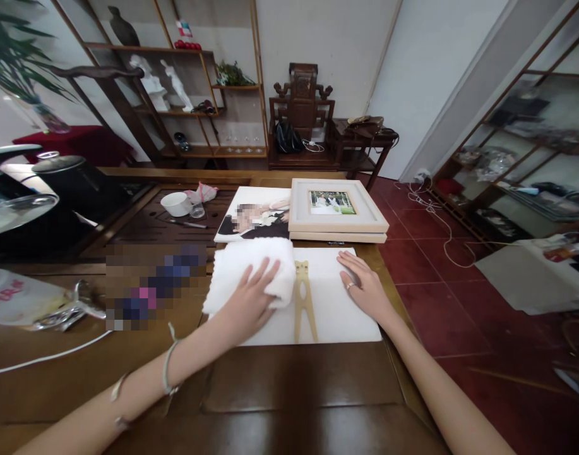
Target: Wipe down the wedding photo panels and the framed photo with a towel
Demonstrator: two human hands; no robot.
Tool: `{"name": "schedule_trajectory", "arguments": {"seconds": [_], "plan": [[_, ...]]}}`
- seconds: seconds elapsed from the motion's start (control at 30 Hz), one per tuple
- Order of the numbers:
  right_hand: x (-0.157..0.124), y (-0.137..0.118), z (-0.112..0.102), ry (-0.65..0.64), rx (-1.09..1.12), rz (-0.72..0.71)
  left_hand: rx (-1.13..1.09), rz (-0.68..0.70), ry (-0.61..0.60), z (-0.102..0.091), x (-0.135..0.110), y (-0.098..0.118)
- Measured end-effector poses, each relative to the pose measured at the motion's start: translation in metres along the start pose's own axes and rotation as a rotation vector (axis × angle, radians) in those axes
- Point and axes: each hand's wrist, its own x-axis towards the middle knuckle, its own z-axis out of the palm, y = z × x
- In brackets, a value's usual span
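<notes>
In front of me on the table lies a white board (336,309), seemingly a picture frame's back, with a light wooden fold-out stand (304,303) down its middle. My left hand (252,294) lies on a white towel (246,259) spread over the board's left part; its fingers are stretched out and apart, pressing on the cloth. Part of the thumb side is hard to make out against the folds. My right hand (362,284), wearing a ring, rests open on the board's right side, fingers stretched toward the far edge and holding nothing.
Behind the board are stacked light wooden picture frames (339,227) and a photo print (256,215). Leftward are a white cup (176,203), a pen (189,224), a packet (14,297), a white cable (52,363) and a dark kettle (66,183). The table's right edge (398,354) runs close by.
</notes>
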Motion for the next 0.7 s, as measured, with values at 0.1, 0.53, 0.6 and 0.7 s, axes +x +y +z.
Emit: {"name": "schedule_trajectory", "arguments": {"seconds": [0.1, 0.53, 0.6, 0.7], "plan": [[0.0, -0.001, 0.0, -0.002, 0.005, 0.0, 0.048, -0.021, 0.061, 0.003, 0.013, -0.018], [0.0, 0.001, 0.0, 0.004, 0.008, -0.003, -0.002, 0.002, 0.015, 0.004, -0.04, 0.042], [0.0, 0.001, 0.0, 0.002, 0.001, -0.006, -0.004, 0.017, -0.009, 0.004, -0.046, 0.05], [0.0, 0.001, 0.0, 0.001, -0.009, -0.008, -0.003, 0.029, -0.017, 0.004, -0.046, 0.052]]}}
